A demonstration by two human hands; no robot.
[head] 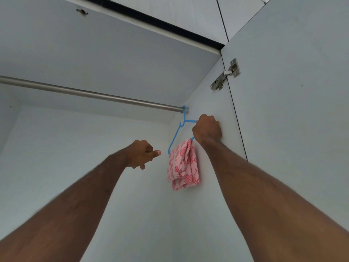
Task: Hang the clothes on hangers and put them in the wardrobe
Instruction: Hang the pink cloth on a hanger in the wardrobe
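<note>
Inside the wardrobe (132,167) one metal rail (90,94) runs from the left edge of the view to the right side wall, and its whole length left of the far right end is bare, with open room below it down to the back panel. One blue hanger (176,134) has its hook over the rail right at that end, touching or just beside the side wall. One pink patterned cloth (182,165) is draped over the hanger's lower bar and hangs folded, close against the side wall. The right hand (206,129) is curled round the hanger's right end, gripping it, knuckles against the wall. The left hand (142,155) is just left of the cloth and apart from it, fingers loosely curled with the thumb out, holding nothing. One metal hinge (225,74) sits where the side wall meets the open door (292,91). The wardrobe holds only this one hanger with its cloth in view
</note>
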